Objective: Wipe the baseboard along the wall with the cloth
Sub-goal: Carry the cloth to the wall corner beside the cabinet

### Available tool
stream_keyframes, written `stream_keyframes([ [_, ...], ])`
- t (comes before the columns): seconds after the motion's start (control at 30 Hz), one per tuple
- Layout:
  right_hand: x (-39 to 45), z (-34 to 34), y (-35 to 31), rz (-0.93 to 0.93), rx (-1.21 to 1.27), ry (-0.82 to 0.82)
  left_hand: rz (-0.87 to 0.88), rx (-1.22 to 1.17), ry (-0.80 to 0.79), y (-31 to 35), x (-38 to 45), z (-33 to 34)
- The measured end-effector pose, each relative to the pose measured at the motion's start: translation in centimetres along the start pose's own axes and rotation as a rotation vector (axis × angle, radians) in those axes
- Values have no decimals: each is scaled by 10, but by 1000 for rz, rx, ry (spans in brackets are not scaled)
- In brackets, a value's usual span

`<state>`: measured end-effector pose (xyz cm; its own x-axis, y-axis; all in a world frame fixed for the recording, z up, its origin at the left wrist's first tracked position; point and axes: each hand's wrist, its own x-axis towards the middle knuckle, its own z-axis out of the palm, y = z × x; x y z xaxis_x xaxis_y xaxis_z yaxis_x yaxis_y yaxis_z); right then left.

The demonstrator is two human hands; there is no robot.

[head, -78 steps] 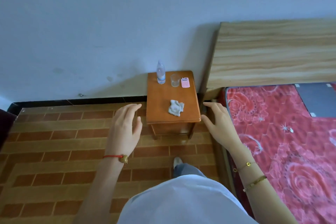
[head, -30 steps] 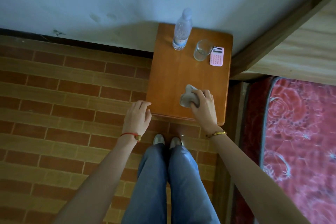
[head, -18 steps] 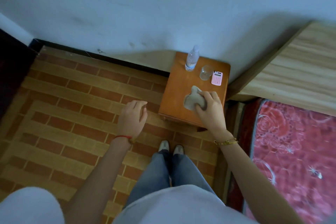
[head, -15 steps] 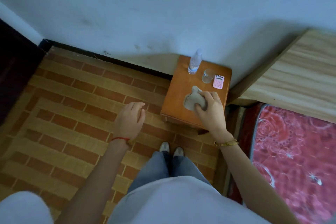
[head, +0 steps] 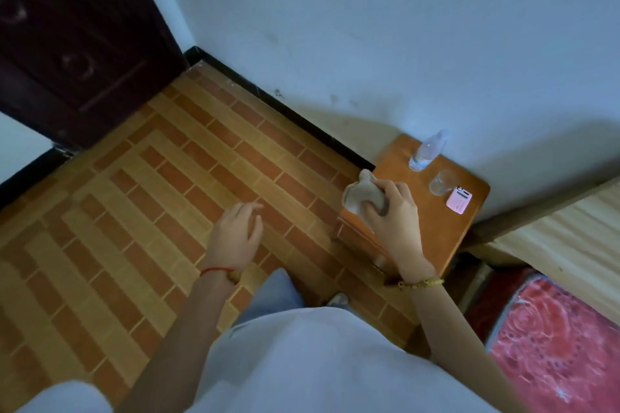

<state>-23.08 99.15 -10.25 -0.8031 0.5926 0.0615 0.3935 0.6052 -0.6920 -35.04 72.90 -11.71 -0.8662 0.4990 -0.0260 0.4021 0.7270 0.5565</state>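
gripping the cloth [head: 363, 192], right hand [head: 394, 221] over nightstand [head: 439, 231].

Right hand [head: 391, 211] curled, gripping; left hand [head: 235, 235] loosely curled, idle.

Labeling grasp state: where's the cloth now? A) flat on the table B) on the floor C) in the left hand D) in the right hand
D: the right hand grips the bunched cloth above the table edge; the left hand holds nothing.
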Motion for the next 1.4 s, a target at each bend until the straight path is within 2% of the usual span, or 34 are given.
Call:
stream_keyframes([
  [0.2, 19, 45, -57, -160, -25, -155, -249, -36, 120, -52, -35, -37],
  [0.43, 28, 146, -151, -326, -27, -315, -480, -66, 220, -141, -76, -92],
  [0.63, 14, 246, -257, -387, 38, -465, -627, -70, 334, -230, -114, -162],
  [0.8, 5, 331, -344, -516, 77, -602, -741, -36, 430, -300, -148, -216],
  [1.03, -14, 408, -441, -644, 52, -745, -928, -42, 552, -366, -185, -257],
  [1.23, -20, 492, -508, -715, 41, -820, -1031, -55, 607, -435, -194, -286],
  [1.4, -9, 563, -588, -778, -10, -839, -1103, -84, 669, -503, -179, -333],
])
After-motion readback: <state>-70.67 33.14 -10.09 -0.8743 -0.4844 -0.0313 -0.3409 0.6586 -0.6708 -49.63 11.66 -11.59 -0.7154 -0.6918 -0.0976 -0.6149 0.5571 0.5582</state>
